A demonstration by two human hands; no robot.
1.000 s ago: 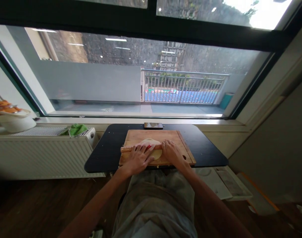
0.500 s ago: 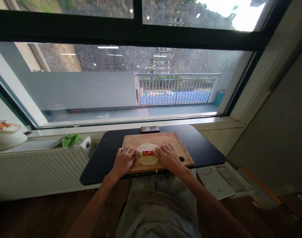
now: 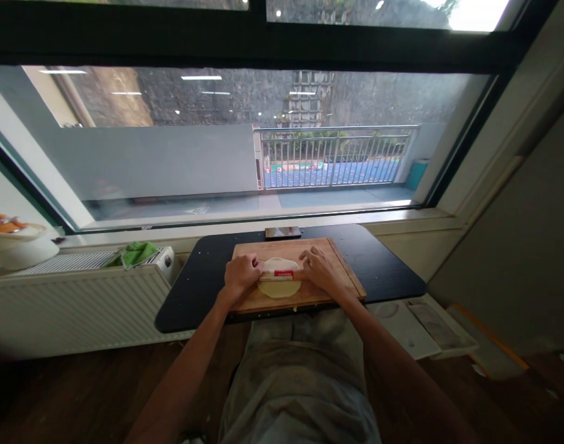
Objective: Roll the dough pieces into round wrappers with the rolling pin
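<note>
A rolling pin with a red and white label lies across a flat, pale round of dough on a wooden cutting board. My left hand is closed around the pin's left end. At the other end my right hand has its fingers curled on the pin. The dough shows above and below the pin. Both ends of the pin are partly hidden by my fingers.
The board rests on a black table. A phone lies behind it near the window sill. To the left is a white radiator with a green cloth on top. White boxes stand low at the right.
My left hand has closed more tightly into a fist, and my right fingers have curled up more. The pin's label has turned. The whole view has shifted slightly.
</note>
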